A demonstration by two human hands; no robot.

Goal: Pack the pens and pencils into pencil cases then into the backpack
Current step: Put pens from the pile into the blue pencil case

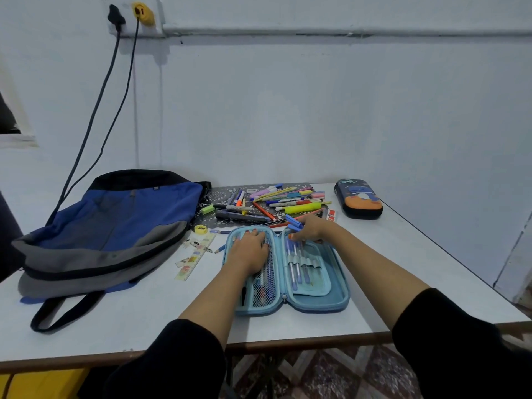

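Head view, packing under way: filling the first of two cases, nothing in the bag yet. Lying open flat near the front edge of the white laminate table [144, 312], a light-blue hard-shell pencil case [316, 303], long axis running straight away from the wearer toward the wall, hinge down the middle. Pressing on the mesh pocket of its left half, the left hand [250, 251], flat, fingers straight, gripping nothing. Curled round a small bunch of blue-capped pens [294, 223] at the far end of the right half, the right hand [312, 230], caps angled away to the far left. Already tucked under the grey elastic loops, several blue pens [298, 266], parallel to the case's length. Loose just beyond, on a dark patterned mat [213, 194]: a heap of coloured pens, pencils and highlighters [288, 201]. Well to the left, a blue-and-grey fabric backpack [115, 226], lying flat; at far right, a dark cartoon-printed pencil case [358, 200], closed. Judged next: turning the held pens in line with the loops and sliding them in lengthwise, keeping the case pinned.
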